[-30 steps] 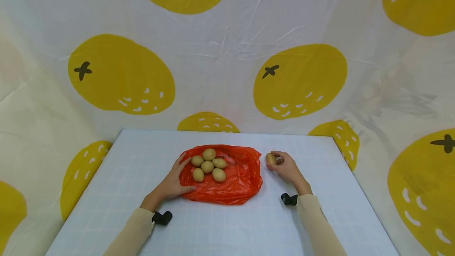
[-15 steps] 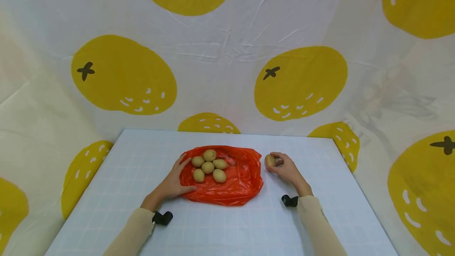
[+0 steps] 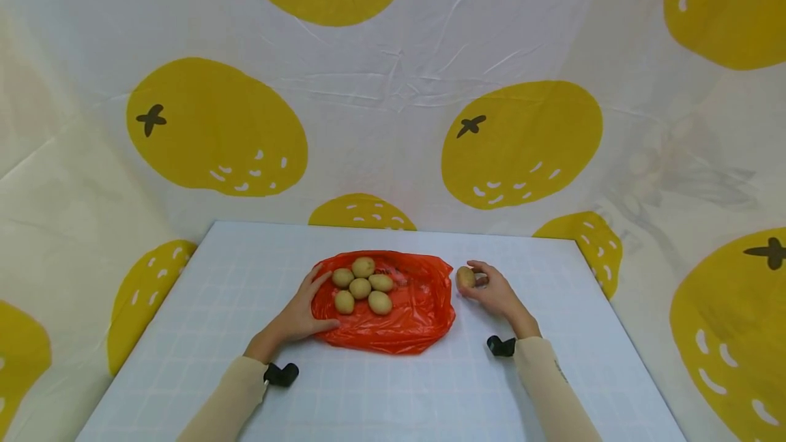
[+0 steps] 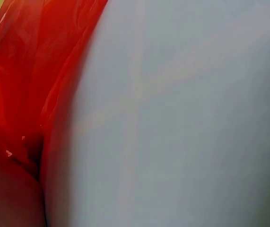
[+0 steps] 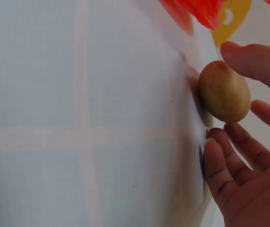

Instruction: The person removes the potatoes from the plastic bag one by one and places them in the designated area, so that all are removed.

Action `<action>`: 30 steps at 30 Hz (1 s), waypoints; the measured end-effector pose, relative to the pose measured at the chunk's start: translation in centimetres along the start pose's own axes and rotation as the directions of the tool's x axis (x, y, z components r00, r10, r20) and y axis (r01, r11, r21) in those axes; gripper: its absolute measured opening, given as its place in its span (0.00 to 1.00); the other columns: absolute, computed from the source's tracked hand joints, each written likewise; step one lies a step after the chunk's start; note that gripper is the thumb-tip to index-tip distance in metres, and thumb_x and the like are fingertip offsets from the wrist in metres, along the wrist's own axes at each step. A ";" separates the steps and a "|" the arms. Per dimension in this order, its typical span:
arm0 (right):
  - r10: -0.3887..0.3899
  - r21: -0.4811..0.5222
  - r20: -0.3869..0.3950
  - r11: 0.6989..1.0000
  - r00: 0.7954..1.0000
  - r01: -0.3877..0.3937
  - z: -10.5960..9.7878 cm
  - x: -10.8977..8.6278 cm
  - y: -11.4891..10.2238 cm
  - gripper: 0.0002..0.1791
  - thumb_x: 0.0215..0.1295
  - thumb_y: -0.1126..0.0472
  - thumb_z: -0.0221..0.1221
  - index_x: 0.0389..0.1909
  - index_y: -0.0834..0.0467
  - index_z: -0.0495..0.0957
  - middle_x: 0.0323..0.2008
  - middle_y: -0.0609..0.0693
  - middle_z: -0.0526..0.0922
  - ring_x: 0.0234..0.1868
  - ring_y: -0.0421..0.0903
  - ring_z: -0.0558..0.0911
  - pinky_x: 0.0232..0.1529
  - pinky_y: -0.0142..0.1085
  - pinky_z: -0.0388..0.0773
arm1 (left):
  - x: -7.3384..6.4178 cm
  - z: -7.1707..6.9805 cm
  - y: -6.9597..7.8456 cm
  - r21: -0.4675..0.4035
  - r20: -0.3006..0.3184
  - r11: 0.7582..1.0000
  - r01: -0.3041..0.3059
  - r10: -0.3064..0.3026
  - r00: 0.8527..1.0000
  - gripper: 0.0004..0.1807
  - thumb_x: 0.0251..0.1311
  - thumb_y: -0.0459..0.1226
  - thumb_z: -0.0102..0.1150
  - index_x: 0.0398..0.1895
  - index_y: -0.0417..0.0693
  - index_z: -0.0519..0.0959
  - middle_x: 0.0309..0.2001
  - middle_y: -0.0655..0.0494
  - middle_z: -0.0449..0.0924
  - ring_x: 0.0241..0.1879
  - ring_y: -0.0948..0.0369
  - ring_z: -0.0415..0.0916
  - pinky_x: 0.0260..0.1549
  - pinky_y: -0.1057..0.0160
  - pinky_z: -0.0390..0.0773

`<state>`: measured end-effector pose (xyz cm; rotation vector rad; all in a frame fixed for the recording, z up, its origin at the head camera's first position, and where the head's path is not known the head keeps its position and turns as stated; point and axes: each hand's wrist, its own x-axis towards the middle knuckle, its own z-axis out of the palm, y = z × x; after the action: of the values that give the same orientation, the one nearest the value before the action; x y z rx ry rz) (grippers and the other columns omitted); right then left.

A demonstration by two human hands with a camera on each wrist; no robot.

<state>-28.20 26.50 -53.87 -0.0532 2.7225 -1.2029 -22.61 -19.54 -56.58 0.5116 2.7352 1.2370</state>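
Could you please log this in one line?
left hand: touching red plastic bag; right hand: holding oval tan potato; six potatoes: on bag

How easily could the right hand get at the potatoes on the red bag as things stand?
Probably yes, with one snag: the right hand holds a single potato, which likely must be released first. Beyond it, the way across the red bag to the potatoes looks free.

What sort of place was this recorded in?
Probably a makeshift recording booth: sheeting printed with yellow fruit backs and flanks a pale table, and a black device sits at each wrist.
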 end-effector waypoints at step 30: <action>-0.188 -0.034 0.011 0.981 0.982 0.189 -2.8 -1.7 -5.2 0.44 0.63 0.52 0.71 0.77 0.52 0.62 0.72 0.63 0.69 0.68 0.65 0.72 0.65 0.60 0.76 | 0.0 -0.1 0.1 -0.015 -0.001 1.000 -0.013 0.013 1.000 0.60 0.50 0.55 0.76 0.83 0.48 0.53 0.83 0.41 0.37 0.79 0.34 0.45 0.68 0.24 0.58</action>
<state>-27.13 25.21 -47.99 -0.3266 2.7827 -1.1984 -22.60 -19.56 -56.43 0.5282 2.7250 1.2601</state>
